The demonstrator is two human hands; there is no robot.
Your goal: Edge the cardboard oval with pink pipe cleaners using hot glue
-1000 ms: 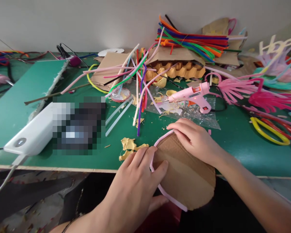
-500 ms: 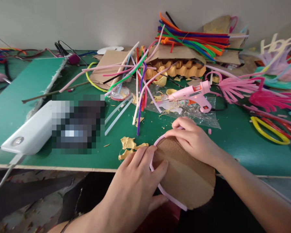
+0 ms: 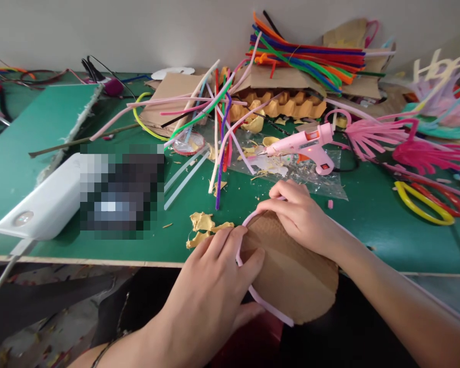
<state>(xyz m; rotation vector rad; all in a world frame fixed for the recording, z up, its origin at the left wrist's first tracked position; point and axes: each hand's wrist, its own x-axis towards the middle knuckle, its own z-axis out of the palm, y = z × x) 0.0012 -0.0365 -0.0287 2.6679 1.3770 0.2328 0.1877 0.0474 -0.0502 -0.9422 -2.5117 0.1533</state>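
Observation:
A rounded piece of brown cardboard (image 3: pixel 297 278) is tilted at the table's front edge. A pale pink pipe cleaner (image 3: pixel 270 309) runs along its left and upper rim. My left hand (image 3: pixel 218 278) is closed over the left rim, fingers and thumb pressing the pipe cleaner against the cardboard. At the upper rim, my right hand (image 3: pixel 301 212) pinches the same pipe cleaner between thumb and fingers. Its loose end passes behind my right forearm and reappears at the far right. The fingertips of my right hand are partly hidden.
Beyond my hands a pink hot glue gun (image 3: pixel 306 145) lies on clear plastic. Loose pipe cleaners (image 3: pixel 222 138), glue sticks (image 3: pixel 186 181) and torn yellow scraps (image 3: pixel 202 222) are scattered around. A white power bank (image 3: pixel 42 199) sits left, yellow and red loops (image 3: pixel 421 204) right.
The view has shifted slightly, so the table sits a little higher in the picture. Both hands keep their places on the cardboard; more of the pipe cleaner shows beyond my right forearm.

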